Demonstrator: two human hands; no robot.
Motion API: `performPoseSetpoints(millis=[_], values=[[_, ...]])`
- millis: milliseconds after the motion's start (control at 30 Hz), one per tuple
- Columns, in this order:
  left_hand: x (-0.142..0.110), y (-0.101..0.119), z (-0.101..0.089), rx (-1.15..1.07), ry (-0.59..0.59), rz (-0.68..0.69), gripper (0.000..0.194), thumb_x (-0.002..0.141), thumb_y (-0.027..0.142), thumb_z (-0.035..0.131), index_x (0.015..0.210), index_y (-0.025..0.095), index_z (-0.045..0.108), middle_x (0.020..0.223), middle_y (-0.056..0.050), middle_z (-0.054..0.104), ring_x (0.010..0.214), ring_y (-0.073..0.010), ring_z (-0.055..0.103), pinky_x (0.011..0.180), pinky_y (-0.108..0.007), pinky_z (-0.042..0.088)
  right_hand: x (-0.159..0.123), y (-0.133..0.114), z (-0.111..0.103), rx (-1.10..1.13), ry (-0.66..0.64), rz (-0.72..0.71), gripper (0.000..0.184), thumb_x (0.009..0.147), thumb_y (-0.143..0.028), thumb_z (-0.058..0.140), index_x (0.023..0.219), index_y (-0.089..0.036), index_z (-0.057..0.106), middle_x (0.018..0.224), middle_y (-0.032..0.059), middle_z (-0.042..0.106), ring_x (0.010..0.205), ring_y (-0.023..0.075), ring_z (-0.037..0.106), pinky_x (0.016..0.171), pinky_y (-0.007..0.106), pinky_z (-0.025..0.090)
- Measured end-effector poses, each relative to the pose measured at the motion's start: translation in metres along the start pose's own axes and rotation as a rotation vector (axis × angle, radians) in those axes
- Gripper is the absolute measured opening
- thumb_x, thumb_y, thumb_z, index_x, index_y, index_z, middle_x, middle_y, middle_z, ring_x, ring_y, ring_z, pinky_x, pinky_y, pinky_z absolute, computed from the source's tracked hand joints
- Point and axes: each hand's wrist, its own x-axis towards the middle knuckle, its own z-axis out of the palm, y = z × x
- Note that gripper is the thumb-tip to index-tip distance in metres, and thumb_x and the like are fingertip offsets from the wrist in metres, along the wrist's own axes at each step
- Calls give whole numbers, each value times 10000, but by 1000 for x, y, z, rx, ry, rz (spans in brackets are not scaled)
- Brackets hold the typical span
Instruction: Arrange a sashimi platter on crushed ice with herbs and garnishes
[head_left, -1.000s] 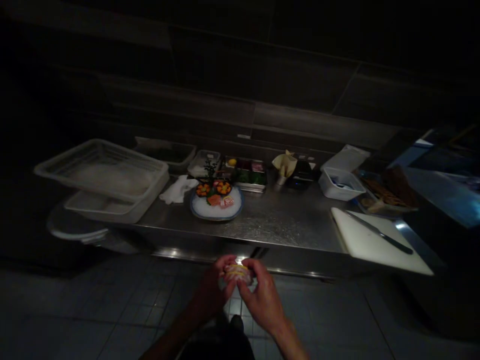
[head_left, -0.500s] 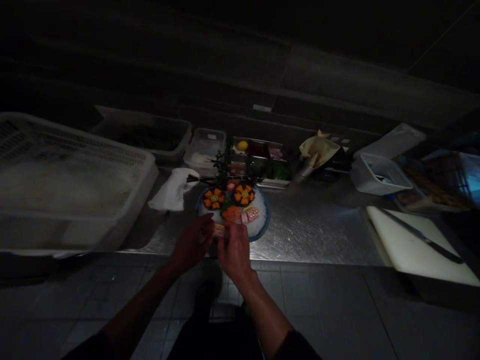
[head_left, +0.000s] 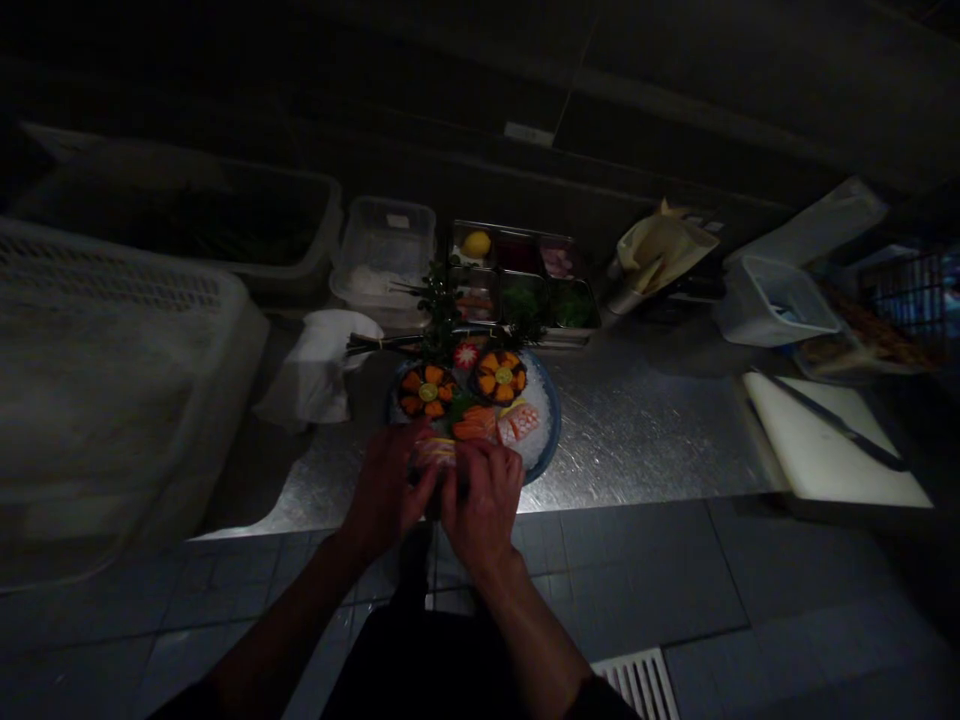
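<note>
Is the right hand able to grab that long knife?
Probably not: the right hand is holding pinkish food by the plate, and the knife lies well to the right on the white board.

The pink slices (head_left: 433, 456) show yellow strips (head_left: 444, 444), the plate (head_left: 554, 410) is blue-rimmed, the lemon (head_left: 476, 244) yellow, the cutting board (head_left: 821, 440) off-white.

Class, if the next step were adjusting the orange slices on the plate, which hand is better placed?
Probably the right hand: it sits just in front of the orange slices; the left hand is farther off. Both hands, though, hold the pinkish food.
</note>
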Motion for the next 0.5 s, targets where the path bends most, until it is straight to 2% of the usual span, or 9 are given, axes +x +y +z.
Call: performPoseSetpoints(millis=[133,367,500], values=[[1,0,-1,-40,-14,-21,536,851,239,607,1362,198,452,1179,-103,601,1103,-285,548,972,-394,426,1,0,1,-27,-1,18,263,938,-245,489,1157,-152,600,1124,136,588,1028,282,446,885,464,376],[4,1,0,69,-6,44,423,880,228,586,1285,169,481,1125,-112,597,1047,-270,552,932,-382,434,1,0,-1,-29,17,37,235,924,-241,522,1121,-156,616,1103,127,595,1007,278,450,860,444,375],[4,2,2,88,8,32,435,892,234,583,1303,163,458,1125,-115,601,1053,-280,546,934,-392,430,2,0,1,-53,1,40,203,927,-237,523,1075,-153,631,1066,123,604,988,278,455,845,439,375]])
